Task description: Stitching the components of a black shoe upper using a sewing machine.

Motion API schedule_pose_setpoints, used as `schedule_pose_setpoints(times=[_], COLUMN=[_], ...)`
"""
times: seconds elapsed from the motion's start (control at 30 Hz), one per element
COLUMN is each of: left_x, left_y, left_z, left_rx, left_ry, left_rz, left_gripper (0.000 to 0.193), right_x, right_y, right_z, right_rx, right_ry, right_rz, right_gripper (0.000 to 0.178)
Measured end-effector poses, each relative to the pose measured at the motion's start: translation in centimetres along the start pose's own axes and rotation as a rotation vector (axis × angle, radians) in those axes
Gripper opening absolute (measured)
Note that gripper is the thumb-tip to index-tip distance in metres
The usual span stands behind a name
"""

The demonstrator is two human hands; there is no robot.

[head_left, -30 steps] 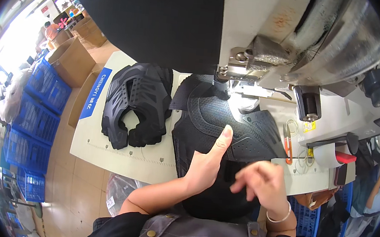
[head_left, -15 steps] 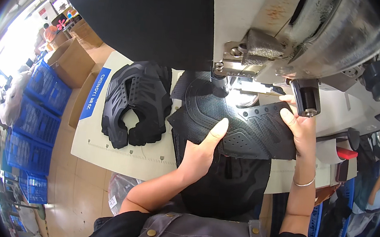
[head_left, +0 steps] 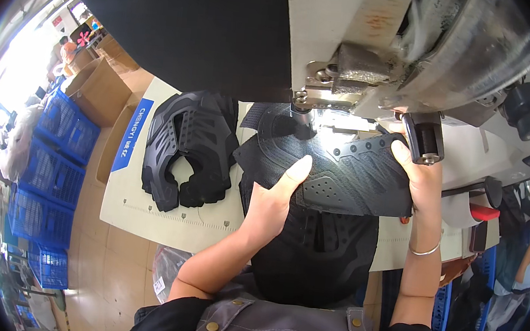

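Observation:
A black shoe upper [head_left: 359,184] with moulded ridges, a row of eyelets and a perforated patch lies under the lit needle area of a sewing machine [head_left: 304,113]. My left hand [head_left: 271,201] grips its near left part, thumb on top and the other fingers hidden beneath. At its right end, my right hand [head_left: 423,181] pinches the edge with the thumb above, fingers out of sight. More black uppers [head_left: 310,259] lie below, toward my lap. To the left, a stack of black shoe uppers [head_left: 208,128] rests on the pale table [head_left: 145,214].
The machine's dark housing [head_left: 183,23] hangs over the far side. A black cylindrical fitting [head_left: 427,139] sits close above my right hand. Blue crates [head_left: 50,177] and a cardboard box [head_left: 100,89] stand left of the table. A red item [head_left: 483,214] lies at the right.
The upper has shifted slightly away from me and left, both hands moving with it. My right fingertips, seen behind its far edge before, are now hidden. A small orange item shows beneath its right end.

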State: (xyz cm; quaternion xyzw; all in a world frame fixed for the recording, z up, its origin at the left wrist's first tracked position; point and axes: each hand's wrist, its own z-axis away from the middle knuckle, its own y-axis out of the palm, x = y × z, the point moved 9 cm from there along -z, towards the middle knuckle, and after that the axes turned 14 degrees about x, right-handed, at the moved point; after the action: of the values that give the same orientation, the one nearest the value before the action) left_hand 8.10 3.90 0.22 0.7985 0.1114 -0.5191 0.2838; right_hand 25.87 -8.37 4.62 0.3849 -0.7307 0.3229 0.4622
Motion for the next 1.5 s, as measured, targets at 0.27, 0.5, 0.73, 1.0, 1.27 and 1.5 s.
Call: schedule_pose_setpoints(times=[0.27, 0.5, 0.73, 1.0, 1.27, 1.5], left_x=[0.2, -0.7, -0.1, -0.2, 0.0, -0.5], left_y=[-0.3, -0.4, -1.6, -1.4, 1.3, -0.1], left_z=[-0.8, -2.2, -2.8, -2.1, 2.6, 1.7], left_rx=[-0.024, 0.031, 0.062, 0.034, 0.037, 0.242], left_ry=[-0.061, -0.035, -0.129, -0.126, -0.165, -0.347], left_rz=[0.06, 0.089, 0.083, 0.099, -0.024, 0.062], left_gripper=[0.02, 0.025, 0.024, 0.013, 0.015, 0.019], right_x=[-0.5, -0.3, -1.2, -1.1, 0.0, -3.1], right_y=[0.1, 0.8, 2.0, 3.2, 7.0, -2.4], right_z=[0.1, 0.7, 2.1, 3.8, 6.3, 0.8], right_rx=[-0.038, -0.025, 0.025, 0.028, 0.193, 0.056], right_ry=[0.048, 0.003, 0.112, 0.133, 0.157, 0.302], right_rz=[-0.046, -0.103, -0.254, -0.208, -0.189, 0.341], right_gripper=[0.02, 0.017, 0.017, 0.019, 0.023, 0.029])
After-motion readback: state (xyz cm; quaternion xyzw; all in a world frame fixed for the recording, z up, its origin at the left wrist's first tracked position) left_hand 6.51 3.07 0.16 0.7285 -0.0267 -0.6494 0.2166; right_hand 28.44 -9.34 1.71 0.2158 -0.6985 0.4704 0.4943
